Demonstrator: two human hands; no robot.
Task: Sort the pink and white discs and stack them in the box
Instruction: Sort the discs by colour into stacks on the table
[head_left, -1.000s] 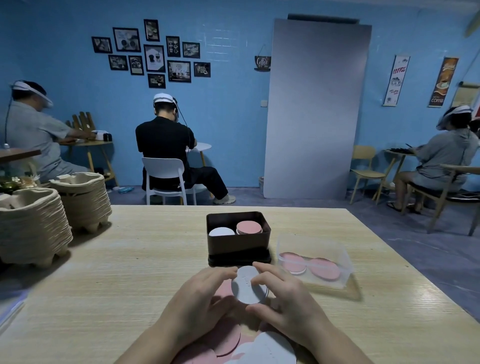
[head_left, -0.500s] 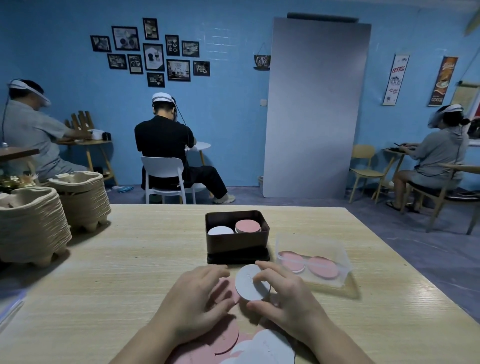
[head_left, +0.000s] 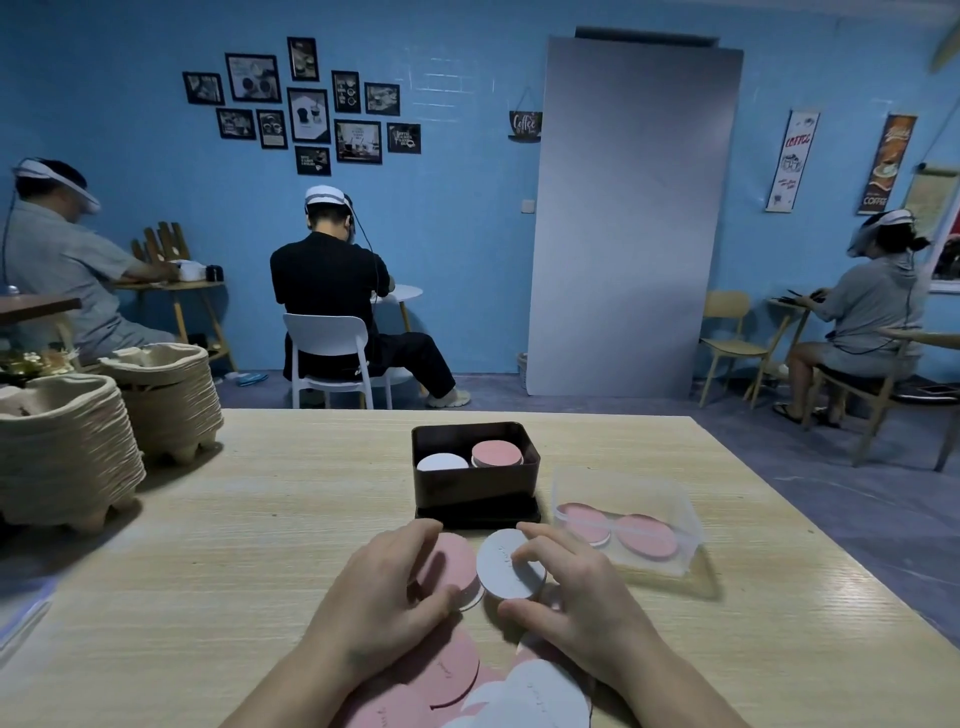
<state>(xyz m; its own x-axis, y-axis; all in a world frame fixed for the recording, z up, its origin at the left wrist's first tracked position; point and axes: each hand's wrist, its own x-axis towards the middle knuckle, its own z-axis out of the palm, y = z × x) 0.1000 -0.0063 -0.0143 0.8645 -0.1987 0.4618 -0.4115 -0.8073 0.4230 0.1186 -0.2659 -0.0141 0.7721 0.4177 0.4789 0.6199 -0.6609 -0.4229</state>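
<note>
White disc (head_left: 509, 564): tilted, pinched in right hand (head_left: 582, 597) grip, just before the dark box (head_left: 475, 491). Pink disc (head_left: 449, 564): under left hand (head_left: 387, 597), fingers curled on it. Box: one white stack, one pink. Loose discs (head_left: 467, 680): near counter (head_left: 234, 545) edge. Clear tub (head_left: 631, 519): right, pink discs inside.

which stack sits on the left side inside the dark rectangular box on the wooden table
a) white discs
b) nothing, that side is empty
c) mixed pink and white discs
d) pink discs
a: inside the dark rectangular box, the white round stack sits left of the pink round stack.
</note>
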